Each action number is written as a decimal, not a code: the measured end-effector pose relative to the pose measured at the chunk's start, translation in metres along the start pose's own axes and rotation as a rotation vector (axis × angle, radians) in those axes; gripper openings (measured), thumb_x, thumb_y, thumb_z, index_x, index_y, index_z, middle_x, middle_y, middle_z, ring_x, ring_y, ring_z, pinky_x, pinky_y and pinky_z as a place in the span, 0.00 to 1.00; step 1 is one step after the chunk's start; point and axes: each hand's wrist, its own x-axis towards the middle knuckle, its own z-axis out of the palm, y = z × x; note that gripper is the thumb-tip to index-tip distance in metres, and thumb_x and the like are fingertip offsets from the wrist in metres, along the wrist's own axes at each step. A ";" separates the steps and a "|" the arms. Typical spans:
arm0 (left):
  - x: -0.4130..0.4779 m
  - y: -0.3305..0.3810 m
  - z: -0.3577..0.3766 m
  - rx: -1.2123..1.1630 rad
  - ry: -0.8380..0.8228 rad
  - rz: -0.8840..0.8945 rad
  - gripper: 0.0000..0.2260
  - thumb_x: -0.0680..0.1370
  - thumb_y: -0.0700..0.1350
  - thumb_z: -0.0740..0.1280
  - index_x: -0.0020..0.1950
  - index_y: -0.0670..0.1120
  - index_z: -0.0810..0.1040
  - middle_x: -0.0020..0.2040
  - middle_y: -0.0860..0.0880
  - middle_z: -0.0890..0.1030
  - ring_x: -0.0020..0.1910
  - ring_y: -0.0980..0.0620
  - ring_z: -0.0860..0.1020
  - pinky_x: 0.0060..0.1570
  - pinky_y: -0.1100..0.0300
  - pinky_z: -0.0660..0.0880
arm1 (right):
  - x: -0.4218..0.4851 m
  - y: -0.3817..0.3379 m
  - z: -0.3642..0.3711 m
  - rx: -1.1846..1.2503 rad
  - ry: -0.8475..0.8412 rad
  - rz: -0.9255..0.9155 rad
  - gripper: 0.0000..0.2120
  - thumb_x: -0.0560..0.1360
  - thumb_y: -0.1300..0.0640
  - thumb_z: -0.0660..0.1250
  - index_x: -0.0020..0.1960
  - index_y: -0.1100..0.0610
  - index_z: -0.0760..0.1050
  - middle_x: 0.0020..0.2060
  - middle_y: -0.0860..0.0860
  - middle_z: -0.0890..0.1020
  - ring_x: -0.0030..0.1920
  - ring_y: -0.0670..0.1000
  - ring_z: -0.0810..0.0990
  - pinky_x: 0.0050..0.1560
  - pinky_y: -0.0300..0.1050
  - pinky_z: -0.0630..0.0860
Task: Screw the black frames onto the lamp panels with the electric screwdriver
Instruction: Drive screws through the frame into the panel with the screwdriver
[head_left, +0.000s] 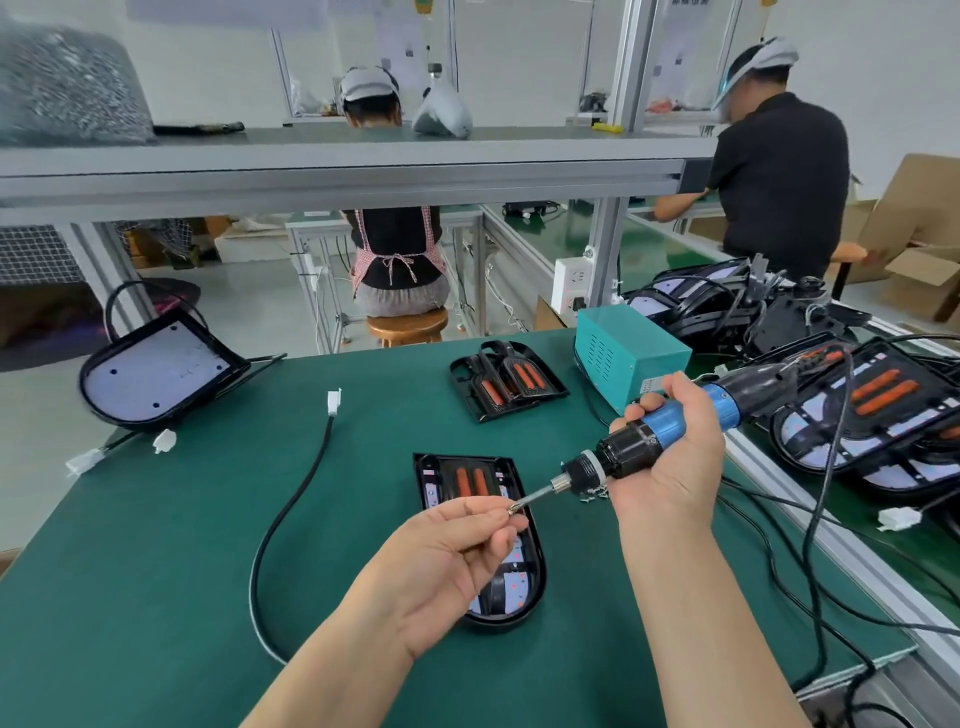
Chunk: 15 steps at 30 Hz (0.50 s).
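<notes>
My right hand (675, 457) grips the blue and black electric screwdriver (670, 431), tilted with its bit pointing down to the left. My left hand (447, 551) pinches a small screw (513, 508) right at the bit's tip. Both hands hover above a lamp panel with a black frame (519, 577) lying flat on the green table (156, 545); two orange strips show at its far end. A small heap of loose screws (592, 493) lies beside the panel, partly hidden by my right hand.
A black frame (506, 379) lies further back. A teal power box (631, 364) stands at the right. Stacked lamp panels (872, 415) and cables fill the right side. Another panel (156, 371) leans at the table's left edge, its black cable (291, 499) curving across the table. Two people work beyond.
</notes>
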 end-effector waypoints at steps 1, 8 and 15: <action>0.000 0.000 -0.001 -0.008 0.004 0.001 0.05 0.67 0.29 0.70 0.40 0.33 0.84 0.41 0.35 0.83 0.32 0.50 0.82 0.30 0.65 0.79 | -0.001 0.001 0.001 -0.008 -0.005 0.002 0.07 0.76 0.55 0.72 0.45 0.52 0.74 0.31 0.46 0.77 0.29 0.46 0.76 0.31 0.36 0.74; -0.005 -0.002 -0.005 -0.062 0.039 -0.001 0.04 0.65 0.29 0.71 0.37 0.34 0.84 0.40 0.35 0.83 0.31 0.49 0.81 0.29 0.65 0.79 | -0.009 0.004 0.003 -0.030 -0.015 0.007 0.06 0.76 0.55 0.72 0.47 0.52 0.75 0.32 0.46 0.77 0.29 0.46 0.75 0.31 0.36 0.74; -0.008 -0.005 -0.007 -0.105 0.072 0.045 0.03 0.67 0.29 0.70 0.37 0.33 0.84 0.40 0.34 0.83 0.31 0.49 0.82 0.30 0.64 0.80 | -0.012 0.008 0.007 -0.057 -0.015 -0.014 0.06 0.75 0.55 0.72 0.48 0.51 0.75 0.31 0.47 0.78 0.30 0.46 0.76 0.32 0.36 0.75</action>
